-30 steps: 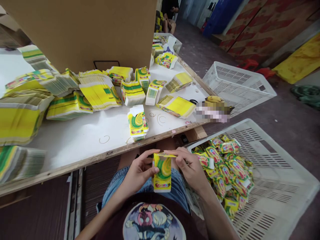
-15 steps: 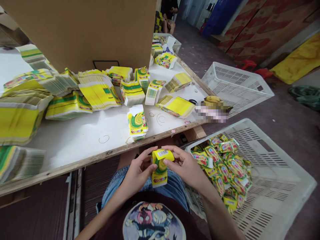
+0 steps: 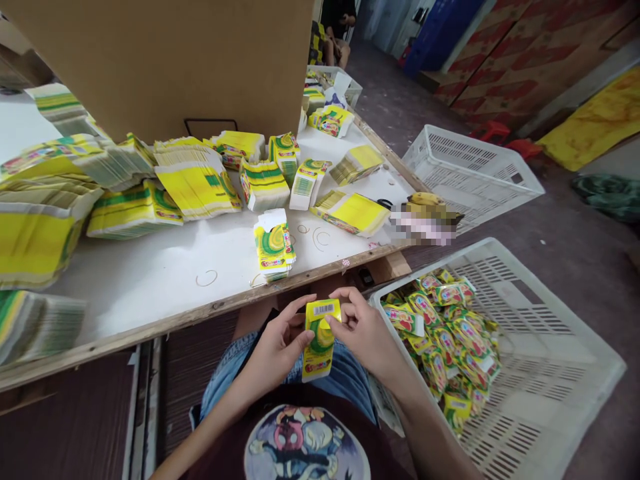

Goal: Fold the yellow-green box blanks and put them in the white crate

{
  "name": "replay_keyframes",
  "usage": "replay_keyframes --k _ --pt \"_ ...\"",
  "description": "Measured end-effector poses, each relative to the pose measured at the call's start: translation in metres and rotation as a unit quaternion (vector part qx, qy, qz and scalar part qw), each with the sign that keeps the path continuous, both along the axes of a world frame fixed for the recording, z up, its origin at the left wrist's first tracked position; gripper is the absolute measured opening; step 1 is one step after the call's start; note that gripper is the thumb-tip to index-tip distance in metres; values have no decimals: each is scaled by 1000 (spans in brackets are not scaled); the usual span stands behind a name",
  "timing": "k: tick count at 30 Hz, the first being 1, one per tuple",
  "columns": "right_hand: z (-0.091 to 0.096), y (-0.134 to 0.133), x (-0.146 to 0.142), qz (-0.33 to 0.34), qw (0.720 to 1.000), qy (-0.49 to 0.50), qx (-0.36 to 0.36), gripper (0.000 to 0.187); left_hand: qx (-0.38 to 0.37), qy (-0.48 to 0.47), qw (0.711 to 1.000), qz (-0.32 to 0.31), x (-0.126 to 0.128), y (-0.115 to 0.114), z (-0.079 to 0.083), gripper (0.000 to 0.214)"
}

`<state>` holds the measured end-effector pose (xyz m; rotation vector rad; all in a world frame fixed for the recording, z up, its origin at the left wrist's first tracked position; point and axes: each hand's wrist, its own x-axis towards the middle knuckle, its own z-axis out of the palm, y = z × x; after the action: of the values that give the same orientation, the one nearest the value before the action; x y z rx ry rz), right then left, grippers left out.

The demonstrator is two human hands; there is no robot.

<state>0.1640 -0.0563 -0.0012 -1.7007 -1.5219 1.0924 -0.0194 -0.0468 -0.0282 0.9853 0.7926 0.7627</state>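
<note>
A small yellow and green cardboard box (image 3: 320,343) with a barcode near its top is held over my lap. My left hand (image 3: 281,343) grips its left side, thumb on the front and fingers behind. On the right edge, the thumb of my right hand (image 3: 367,337) presses the front, its index finger bent above the upper corner. In front of me on the table, a short stack of similar flat cartons (image 3: 273,243) lies near the edge. To my right, a white plastic crate (image 3: 540,347) holds many folded yellow boxes (image 3: 450,333).
Bundles of flat cartons (image 3: 197,180) line the white table (image 3: 150,267) before a large brown cardboard box (image 3: 175,67). Bananas (image 3: 427,200) and black-handled scissors (image 3: 385,203) lie at the right corner. Another white crate (image 3: 470,173) stands beyond. A person (image 3: 337,33) sits far back.
The box's barcode end has been turned so it looks narrower and more in line with the front. My right hand's fingers have curled and shifted slightly at its upper right edge.
</note>
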Motion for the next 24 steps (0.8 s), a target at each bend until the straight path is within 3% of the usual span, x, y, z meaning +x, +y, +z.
replay_keyframes --k 10,15,19,24 --pt "-6 1 -7 15 1000 -12 14 30 -9 -1 1000 7 0 3 -1 56" --pt "-7 1 -10 -13 999 -36 30 29 -10 -4 999 30 -1 3 -3 55" --pt "-12 -1 -2 -8 998 45 50 26 -23 -19 999 29 -5 7 -3 54" --pt "-22 -7 -5 -109 973 179 93 17 1 -24 1000 18 6 2 -9 42"
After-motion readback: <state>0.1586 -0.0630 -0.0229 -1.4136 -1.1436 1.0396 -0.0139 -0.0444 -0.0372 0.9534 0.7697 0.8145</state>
